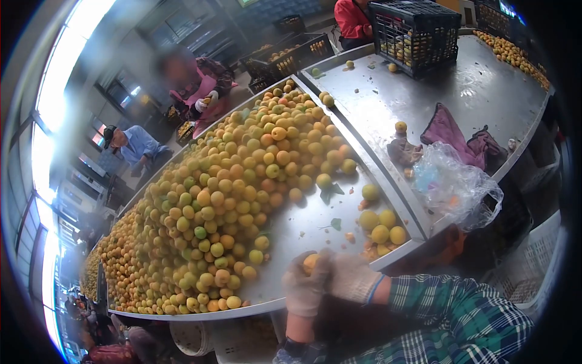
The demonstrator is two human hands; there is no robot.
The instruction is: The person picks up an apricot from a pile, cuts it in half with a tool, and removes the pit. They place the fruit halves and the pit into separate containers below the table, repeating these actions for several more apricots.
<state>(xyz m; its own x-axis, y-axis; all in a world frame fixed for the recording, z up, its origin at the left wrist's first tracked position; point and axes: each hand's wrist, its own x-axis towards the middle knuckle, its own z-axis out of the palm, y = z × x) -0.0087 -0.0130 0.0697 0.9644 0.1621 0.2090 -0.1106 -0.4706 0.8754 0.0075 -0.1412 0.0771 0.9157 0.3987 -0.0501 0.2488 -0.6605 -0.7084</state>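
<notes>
My left hand [305,289], in a pale work glove, is closed around a yellow-orange apricot [310,263]. Coming in from the right in a matching glove, my right hand [353,277] presses its bent fingers against the same fruit; the fingertips are partly hidden. Both hands are together over the near edge of a metal sorting table [297,239]. A large heap of apricots [242,188] covers much of the tabletop. Just beyond my right hand, several yellow apricots [381,233] sit in the table's corner, with torn bits of fruit beside them.
A raised metal rim [370,158] divides off a second table [394,97] holding a black crate [415,36], purple cloth [451,136] and a clear plastic bag [454,185]. A white basket [530,261] stands at right, a white bucket [189,338] below. Several people work around the tables.
</notes>
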